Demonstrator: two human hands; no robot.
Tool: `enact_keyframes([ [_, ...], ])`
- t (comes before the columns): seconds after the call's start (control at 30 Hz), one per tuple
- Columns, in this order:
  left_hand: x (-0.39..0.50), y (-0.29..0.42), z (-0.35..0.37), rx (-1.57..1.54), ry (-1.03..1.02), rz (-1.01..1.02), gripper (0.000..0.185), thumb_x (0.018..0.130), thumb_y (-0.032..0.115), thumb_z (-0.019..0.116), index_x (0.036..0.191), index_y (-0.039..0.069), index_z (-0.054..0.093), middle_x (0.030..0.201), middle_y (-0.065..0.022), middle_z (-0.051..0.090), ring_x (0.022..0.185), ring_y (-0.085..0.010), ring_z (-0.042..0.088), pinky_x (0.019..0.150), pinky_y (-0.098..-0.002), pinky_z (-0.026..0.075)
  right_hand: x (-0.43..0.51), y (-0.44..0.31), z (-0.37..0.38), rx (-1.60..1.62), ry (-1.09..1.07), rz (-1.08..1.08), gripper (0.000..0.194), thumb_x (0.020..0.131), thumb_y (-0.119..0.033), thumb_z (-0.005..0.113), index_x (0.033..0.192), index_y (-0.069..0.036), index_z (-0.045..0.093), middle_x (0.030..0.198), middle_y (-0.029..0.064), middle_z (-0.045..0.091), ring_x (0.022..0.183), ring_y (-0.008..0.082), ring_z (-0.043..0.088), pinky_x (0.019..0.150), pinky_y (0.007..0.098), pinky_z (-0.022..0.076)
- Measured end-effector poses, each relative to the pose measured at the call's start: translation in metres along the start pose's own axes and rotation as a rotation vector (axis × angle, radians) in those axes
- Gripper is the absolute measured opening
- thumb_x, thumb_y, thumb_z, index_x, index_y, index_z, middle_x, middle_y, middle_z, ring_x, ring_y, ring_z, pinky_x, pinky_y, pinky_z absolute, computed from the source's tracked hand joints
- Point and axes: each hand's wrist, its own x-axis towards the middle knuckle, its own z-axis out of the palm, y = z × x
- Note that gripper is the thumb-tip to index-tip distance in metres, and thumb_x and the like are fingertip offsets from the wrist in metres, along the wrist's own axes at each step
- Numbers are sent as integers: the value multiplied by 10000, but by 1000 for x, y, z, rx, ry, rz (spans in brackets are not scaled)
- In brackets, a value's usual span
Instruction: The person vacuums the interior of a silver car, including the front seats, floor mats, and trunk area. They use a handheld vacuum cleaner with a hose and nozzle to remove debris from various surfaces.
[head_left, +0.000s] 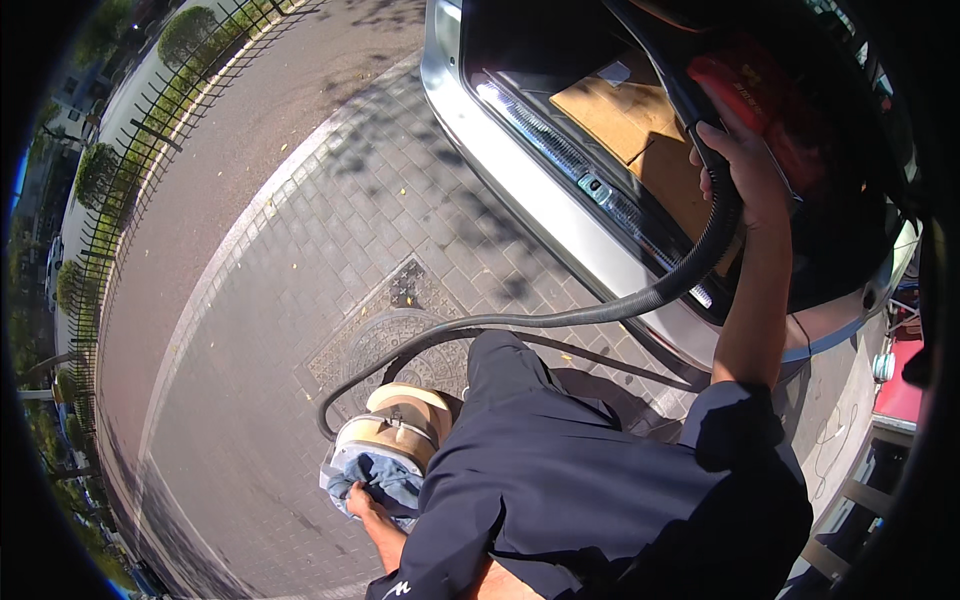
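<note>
My right hand (739, 169) grips the black corrugated vacuum hose (637, 301) where it joins a dark wand (667, 71), inside the open trunk of a car. From there the hose drops over the bumper and curves down to a canister vacuum cleaner (386, 439) beside my leg. Low at the left, my left hand (361, 501) is on a crumpled blue cloth (394, 480) lying on top of the canister; its fingertips are partly hidden by the cloth. The far end of the wand is lost in shadow.
The silver rear bumper (525, 202) borders the trunk, which holds brown cardboard (615, 109) and a red bag (731, 86). A manhole cover (405, 345) lies in the paving beneath the hose. A metal fence (154, 135) runs beyond the road, and a thin cable (832, 439) lies at right.
</note>
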Motion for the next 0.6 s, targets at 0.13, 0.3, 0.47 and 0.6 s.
enact_keyframes([
  [0.13,92,146,78,122,-78,237,230,697,121,791,829,-46,702,825,-123,689,694,-280,622,689,-441,532,20,19,2,-15,183,92,709,1005,-289,691,1661,-190,440,767,60,642,496,113,597,471,261,496],
  [0.3,212,334,188,600,-316,996,282,792,334,717,859,79,815,859,-192,762,801,-340,718,745,-450,565,59,37,32,-96,385,251,709,982,-243,693,1650,-204,460,778,60,628,487,124,590,459,273,508],
  [0.47,201,468,319,540,-497,874,305,794,238,739,774,-67,736,761,-140,695,763,-313,684,701,-450,527,65,28,63,-214,538,443,646,1000,-216,635,1628,-189,483,748,75,611,469,140,576,443,299,507],
  [0.6,239,564,420,642,-578,1047,268,802,223,741,817,-44,756,794,-153,713,787,-332,696,710,-466,535,73,29,93,-162,578,505,651,995,-201,638,1628,-188,485,713,77,607,462,141,577,444,295,508],
])
